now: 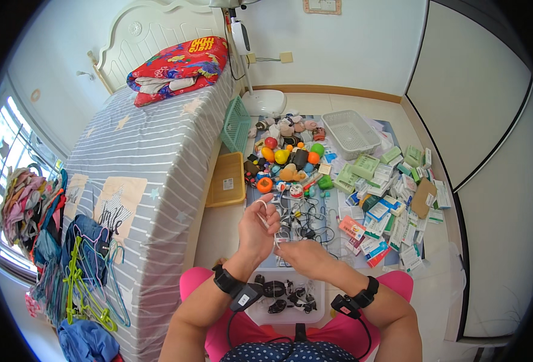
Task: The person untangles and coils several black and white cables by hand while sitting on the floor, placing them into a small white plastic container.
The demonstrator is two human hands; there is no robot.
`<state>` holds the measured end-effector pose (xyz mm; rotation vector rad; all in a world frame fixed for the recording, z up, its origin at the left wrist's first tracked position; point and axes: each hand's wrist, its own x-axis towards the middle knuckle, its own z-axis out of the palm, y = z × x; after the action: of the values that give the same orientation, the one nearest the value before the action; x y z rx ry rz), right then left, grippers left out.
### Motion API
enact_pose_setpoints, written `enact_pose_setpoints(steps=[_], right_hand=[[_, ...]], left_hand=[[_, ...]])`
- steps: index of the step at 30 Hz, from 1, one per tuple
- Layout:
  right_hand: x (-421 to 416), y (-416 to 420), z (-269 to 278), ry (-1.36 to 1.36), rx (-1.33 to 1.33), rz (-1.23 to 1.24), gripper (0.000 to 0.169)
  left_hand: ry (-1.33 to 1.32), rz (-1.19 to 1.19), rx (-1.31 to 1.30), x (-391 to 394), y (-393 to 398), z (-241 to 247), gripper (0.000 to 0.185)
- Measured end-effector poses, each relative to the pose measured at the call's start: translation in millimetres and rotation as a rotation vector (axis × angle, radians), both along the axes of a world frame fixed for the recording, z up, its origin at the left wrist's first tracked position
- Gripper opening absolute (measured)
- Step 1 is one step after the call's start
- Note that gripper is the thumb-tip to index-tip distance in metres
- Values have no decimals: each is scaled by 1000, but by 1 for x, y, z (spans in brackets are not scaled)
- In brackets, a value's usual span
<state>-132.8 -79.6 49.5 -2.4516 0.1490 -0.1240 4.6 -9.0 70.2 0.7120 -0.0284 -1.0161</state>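
Observation:
My left hand (258, 228) is raised with curled fingers, a white cable (264, 216) looped around them. Just right of it and slightly lower, my right hand (303, 258) pinches part of the same cable between thumb and fingers. Beyond both hands, a tangle of black and white cables (309, 217) lies on a floor mat. Below them, between my knees, stands a clear plastic bin (319, 307) holding several coiled black and white cables (274, 288).
Toy fruit (282, 156) and socks (289, 126) lie farther off. Medicine boxes (379, 217) are heaped at right near a white basket (352, 135). A yellow tray (239, 199) and green basket (236, 124) stand beside the bed (158, 181). Sliding doors (470, 90) border the right.

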Motion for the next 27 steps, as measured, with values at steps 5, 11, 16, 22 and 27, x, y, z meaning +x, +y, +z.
enact_pose_setpoints(steps=[5,11,16,22,27], right_hand=[[-4,-8,-2,-42,-42,-5,26],[-5,-5,-3,-86,-108,20,22],[-8,-7,11,-340,29,36,16],[-12,-13,20,-281,28,16,15],[-17,-28,16,-273,20,-18,17]], left_hand=[[-173,-254,77,-5,0,12,28],[-559,-171,286,-5,0,-9,32],[-924,-184,443,-3,-1,-31,41],[-713,-587,381,-12,4,-13,52],[-930,-724,391,-18,5,5,52]])
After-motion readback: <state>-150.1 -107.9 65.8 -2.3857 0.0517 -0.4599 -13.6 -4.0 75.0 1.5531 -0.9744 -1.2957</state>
